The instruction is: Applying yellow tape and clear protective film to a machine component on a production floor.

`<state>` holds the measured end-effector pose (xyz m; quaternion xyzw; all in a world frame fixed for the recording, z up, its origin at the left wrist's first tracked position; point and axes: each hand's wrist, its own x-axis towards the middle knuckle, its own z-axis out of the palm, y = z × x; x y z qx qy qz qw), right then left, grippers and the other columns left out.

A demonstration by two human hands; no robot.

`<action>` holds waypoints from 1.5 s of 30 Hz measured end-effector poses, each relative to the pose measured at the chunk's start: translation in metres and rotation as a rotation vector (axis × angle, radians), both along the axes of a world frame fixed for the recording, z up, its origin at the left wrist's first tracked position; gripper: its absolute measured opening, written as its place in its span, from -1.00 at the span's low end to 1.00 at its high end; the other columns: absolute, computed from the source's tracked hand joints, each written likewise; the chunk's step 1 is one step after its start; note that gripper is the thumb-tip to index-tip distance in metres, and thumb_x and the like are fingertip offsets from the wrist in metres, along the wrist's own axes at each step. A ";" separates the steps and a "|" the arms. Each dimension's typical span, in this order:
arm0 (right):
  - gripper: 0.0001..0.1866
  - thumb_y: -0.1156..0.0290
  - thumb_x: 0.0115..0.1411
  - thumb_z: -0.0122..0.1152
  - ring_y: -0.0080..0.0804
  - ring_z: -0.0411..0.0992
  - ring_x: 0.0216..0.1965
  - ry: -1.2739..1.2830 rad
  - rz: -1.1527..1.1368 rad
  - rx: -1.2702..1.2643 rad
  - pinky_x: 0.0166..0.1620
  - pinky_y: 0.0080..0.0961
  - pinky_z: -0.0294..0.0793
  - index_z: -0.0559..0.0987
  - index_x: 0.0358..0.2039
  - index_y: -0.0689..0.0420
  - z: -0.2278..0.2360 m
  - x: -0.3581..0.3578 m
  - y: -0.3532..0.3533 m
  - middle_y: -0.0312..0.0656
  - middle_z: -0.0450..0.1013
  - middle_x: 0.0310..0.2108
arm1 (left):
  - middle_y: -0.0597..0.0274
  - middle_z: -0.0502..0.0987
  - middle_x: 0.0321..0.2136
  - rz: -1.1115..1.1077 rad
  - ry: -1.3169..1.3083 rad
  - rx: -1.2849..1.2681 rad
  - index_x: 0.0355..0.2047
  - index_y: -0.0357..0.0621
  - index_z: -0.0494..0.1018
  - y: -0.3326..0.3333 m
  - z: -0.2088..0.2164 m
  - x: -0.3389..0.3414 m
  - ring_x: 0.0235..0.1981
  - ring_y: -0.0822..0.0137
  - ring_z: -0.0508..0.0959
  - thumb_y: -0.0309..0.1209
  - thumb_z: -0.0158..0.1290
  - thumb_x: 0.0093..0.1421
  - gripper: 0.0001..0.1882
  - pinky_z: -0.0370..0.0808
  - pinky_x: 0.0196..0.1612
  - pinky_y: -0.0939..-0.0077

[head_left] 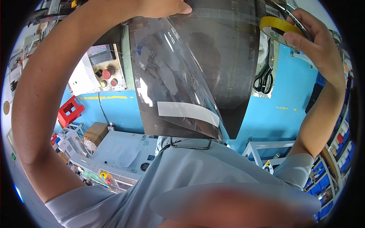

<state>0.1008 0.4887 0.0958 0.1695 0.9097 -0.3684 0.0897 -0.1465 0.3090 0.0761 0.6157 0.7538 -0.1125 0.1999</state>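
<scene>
My left hand [161, 7] is raised at the top of the view, its fingers pressed on the upper edge of a clear plastic film sheet [182, 76]. The sheet hangs down over a dark metal cylinder [232, 57] and carries a white strip [188, 112] near its lower edge. My right hand [313, 38] is up at the top right, gripping a roll of yellow tape [275, 28]. Both forearms arch up from the lower corners.
Black-handled scissors [264, 81] hang right of the cylinder. A control panel with red buttons [108, 74] sits to the left. Below lie a blue floor [277, 117], a red stool [70, 110], a cardboard box [96, 133], a grey machine top [121, 150] and blue bins [323, 186].
</scene>
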 end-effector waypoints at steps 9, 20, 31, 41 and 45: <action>-0.55 0.12 0.14 0.29 -0.68 0.23 -0.44 -0.170 -0.026 -0.067 -0.35 -0.71 0.25 0.44 -0.13 0.19 0.002 -0.009 0.014 -0.36 0.33 -0.46 | -0.03 0.57 -0.53 0.010 -0.052 0.075 -0.57 -0.19 0.52 0.000 -0.008 0.003 -0.38 0.01 0.59 -0.16 0.13 0.10 -0.67 0.48 -0.25 0.22; -0.49 0.01 0.12 0.29 -0.63 0.30 -0.37 0.228 -0.166 -0.068 -0.25 -0.68 0.29 0.46 -0.17 0.21 -0.011 0.017 0.016 -0.36 0.34 -0.44 | -0.04 0.56 -0.50 0.045 -0.069 0.074 -0.53 -0.23 0.51 -0.001 -0.010 0.001 -0.34 0.00 0.58 -0.14 0.15 0.10 -0.65 0.47 -0.23 0.22; -0.64 0.12 0.10 0.33 -0.68 0.18 -0.44 0.076 -0.179 -0.040 -0.34 -0.71 0.13 0.48 -0.32 0.13 -0.034 0.039 0.085 -0.46 0.28 -0.47 | -0.03 0.56 -0.47 0.099 -0.054 0.066 -0.53 -0.20 0.51 0.000 -0.004 0.005 -0.33 0.01 0.58 -0.14 0.17 0.08 -0.66 0.46 -0.22 0.22; -0.77 0.25 0.13 0.26 -0.75 0.08 -0.48 0.018 -0.183 -0.059 -0.40 -0.71 0.03 0.43 -0.42 0.10 -0.036 0.026 0.069 -0.52 0.18 -0.54 | -0.01 0.57 -0.51 0.075 -0.051 0.102 -0.55 -0.21 0.51 0.002 -0.007 0.010 -0.38 0.03 0.59 -0.18 0.19 0.07 -0.68 0.48 -0.26 0.23; -0.79 0.29 0.14 0.25 -0.76 0.06 -0.49 0.051 -0.208 -0.049 -0.41 -0.71 0.00 0.42 -0.44 0.09 -0.037 0.025 0.064 -0.53 0.16 -0.55 | -0.01 0.57 -0.51 0.070 -0.049 0.128 -0.53 -0.21 0.51 0.003 -0.006 0.013 -0.38 0.03 0.59 -0.20 0.19 0.07 -0.70 0.48 -0.26 0.23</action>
